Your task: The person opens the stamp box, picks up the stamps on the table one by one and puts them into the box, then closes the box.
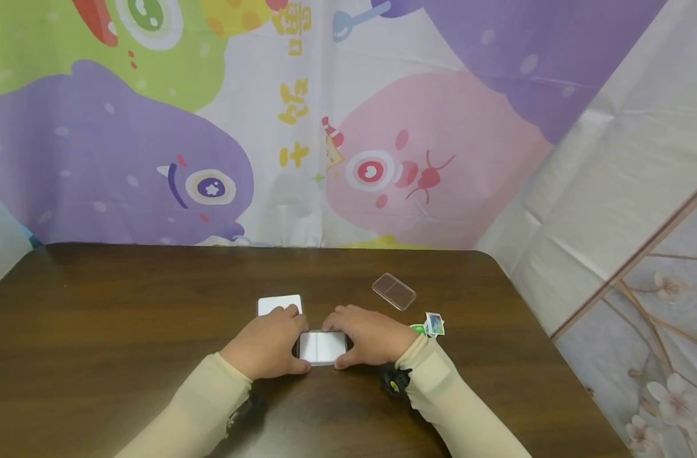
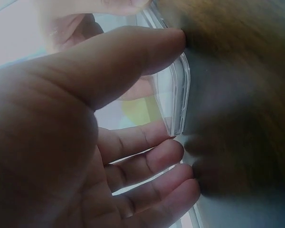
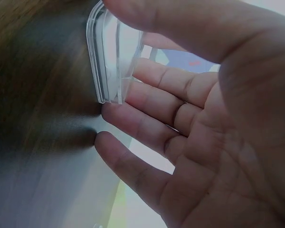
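Observation:
A small clear plastic case (image 1: 323,348) with white inside lies at the middle of the table, a line crossing its top. My left hand (image 1: 270,343) grips its left end, thumb on the near edge and fingers toward the far edge. At the opposite end my right hand (image 1: 373,335) holds it the same way. In the left wrist view the layered clear rim of the case (image 2: 179,95) shows between thumb and fingers. The right wrist view shows the case's stacked clear edges (image 3: 104,61) beside my fingertips. Some fingertips appear to touch the table.
A white rectangular piece (image 1: 279,304) lies just behind my left hand. Farther right is a clear plastic cover (image 1: 394,291). Beside my right wrist lie small printed paper pieces (image 1: 435,324), one green. The brown table (image 1: 125,305) meets a cartoon-printed cloth (image 1: 302,210) at its back edge.

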A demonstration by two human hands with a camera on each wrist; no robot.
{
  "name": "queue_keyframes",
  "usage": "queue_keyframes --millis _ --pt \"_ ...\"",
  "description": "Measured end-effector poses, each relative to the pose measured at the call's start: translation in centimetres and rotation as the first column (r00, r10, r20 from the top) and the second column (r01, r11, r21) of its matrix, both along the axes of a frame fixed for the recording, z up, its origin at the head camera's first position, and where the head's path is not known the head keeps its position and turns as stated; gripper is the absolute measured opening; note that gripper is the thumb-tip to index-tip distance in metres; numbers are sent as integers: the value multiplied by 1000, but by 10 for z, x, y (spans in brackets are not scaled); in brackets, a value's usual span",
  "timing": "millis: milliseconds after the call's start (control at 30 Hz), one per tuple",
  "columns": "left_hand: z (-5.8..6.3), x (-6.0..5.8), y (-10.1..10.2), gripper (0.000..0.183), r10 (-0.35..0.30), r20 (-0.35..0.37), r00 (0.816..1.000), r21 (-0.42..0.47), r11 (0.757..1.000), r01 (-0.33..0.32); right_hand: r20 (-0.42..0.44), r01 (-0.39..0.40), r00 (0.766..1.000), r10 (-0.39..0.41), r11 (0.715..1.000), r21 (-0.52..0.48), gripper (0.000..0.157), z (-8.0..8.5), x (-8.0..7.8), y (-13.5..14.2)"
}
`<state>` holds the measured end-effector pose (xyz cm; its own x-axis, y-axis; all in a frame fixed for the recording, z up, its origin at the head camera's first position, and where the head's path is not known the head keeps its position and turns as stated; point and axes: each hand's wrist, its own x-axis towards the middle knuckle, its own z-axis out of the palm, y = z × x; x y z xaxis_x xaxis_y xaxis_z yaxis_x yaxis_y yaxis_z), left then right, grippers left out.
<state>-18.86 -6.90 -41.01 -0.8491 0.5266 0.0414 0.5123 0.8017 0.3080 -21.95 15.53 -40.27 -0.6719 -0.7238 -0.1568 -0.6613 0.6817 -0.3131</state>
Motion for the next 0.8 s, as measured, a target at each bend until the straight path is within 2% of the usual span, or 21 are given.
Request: queue_keyframes --millis 367,600,800 --pt "3 2 1 48 -15 -9 1000 -1 1000 15 4 -7 1000 7 1000 1 51 4 -1 1" --pt "2 1 1 49 -10 -13 1000 -9 1000 10 6 10 1000 -10 999 43 67 6 -2 1" --pt "1 -1 2 50 -4 -18 1000 -13 1000 4 23 18 1000 -19 999 49 67 9 -1 2"
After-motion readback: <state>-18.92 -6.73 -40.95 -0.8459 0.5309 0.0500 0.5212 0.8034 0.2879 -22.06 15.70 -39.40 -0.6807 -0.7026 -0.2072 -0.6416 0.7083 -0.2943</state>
